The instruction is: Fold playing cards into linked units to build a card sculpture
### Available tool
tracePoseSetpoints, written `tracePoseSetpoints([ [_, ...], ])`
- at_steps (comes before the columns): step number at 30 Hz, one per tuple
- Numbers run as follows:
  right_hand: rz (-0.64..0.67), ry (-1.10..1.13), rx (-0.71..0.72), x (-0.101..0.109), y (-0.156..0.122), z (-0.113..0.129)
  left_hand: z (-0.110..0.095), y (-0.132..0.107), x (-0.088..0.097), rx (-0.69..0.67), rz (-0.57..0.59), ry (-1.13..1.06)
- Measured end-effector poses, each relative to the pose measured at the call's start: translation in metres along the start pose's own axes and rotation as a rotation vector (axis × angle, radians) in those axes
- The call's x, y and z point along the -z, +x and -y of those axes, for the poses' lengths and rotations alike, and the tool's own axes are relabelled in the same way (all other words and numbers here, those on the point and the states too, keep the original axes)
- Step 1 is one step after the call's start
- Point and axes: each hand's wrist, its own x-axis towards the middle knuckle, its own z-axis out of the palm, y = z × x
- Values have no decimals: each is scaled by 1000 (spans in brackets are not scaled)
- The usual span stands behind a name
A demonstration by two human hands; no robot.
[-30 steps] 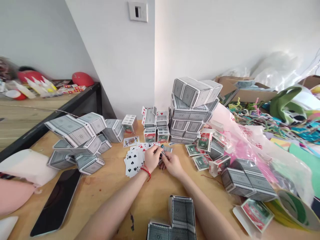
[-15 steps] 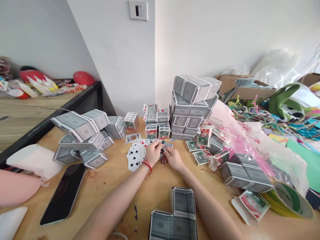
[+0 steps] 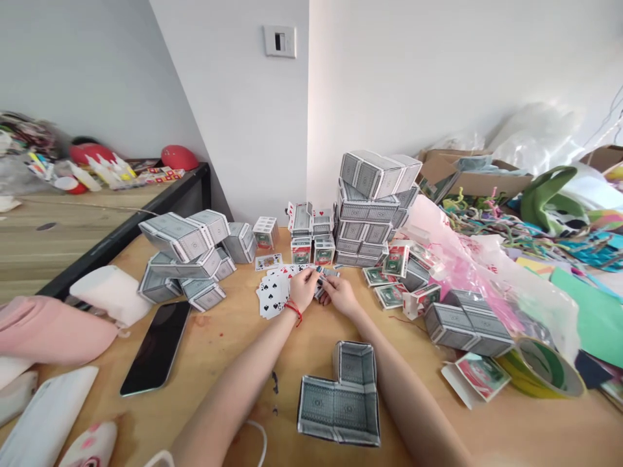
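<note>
Pinches playing card [image 3: 320, 279], mostly hidden, betw. thumb & fingertips of L hand [image 3: 302, 288] and R hand [image 3: 343, 297], beyond L-shaped card box [image 3: 339, 405]. Has fingers of both curled in tight round card; can't tell its exact shape. Has face-up cards [image 3: 273, 298] fanned beyond + slightly left of box, black smartphone [image 3: 156, 349] well left of box, yellow tape roll [image 3: 530, 384] well right.
</note>
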Motion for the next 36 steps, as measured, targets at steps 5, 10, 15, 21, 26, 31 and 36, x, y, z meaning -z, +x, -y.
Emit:
tracePoseSetpoints([
  [5,-80,-18,28,3,-4,0,-5,-1,-1,-13,24,50],
  [10,-117,-73,46,7,-19,-3,-7,-15,11,-25,135,99],
  [15,-144,-153,69,10,-41,-4,-8,-46,27,-8,206,189],
  [21,-139,-175,80,9,-49,0,-12,-56,28,-20,204,280],
  [26,-140,-184,82,12,-43,-1,-11,-50,25,-20,196,302],
  [31,-151,-156,66,13,-41,-2,-11,-49,26,-29,215,294],
  [36,-138,-164,54,11,-40,-1,-12,-48,27,-32,233,257],
])
